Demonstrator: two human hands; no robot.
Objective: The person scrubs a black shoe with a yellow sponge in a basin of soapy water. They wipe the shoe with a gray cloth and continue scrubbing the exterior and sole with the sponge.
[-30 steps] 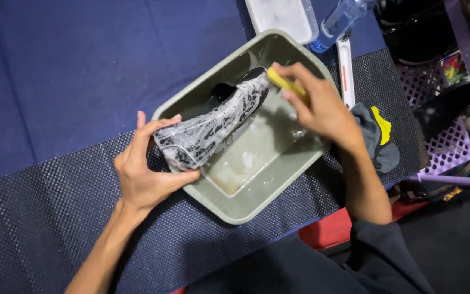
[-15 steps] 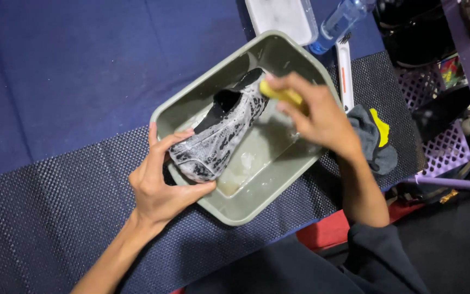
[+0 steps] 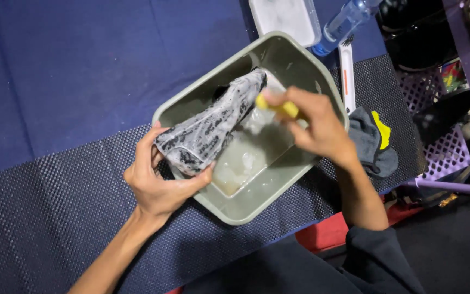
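Head view: left hand [image 3: 159, 185] grips the soapy black shoe [image 3: 208, 128], now tilted toward 1 o'clock over the grey-green plastic basin [image 3: 257, 204]; right hand [image 3: 316, 125], closed on a yellow brush [image 3: 281, 107], has shifted along it, scrubbing ongoing.

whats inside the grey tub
A soapy dark shoe, gripped by the left hand, lies over foamy water. The right hand covers part of the tub floor.
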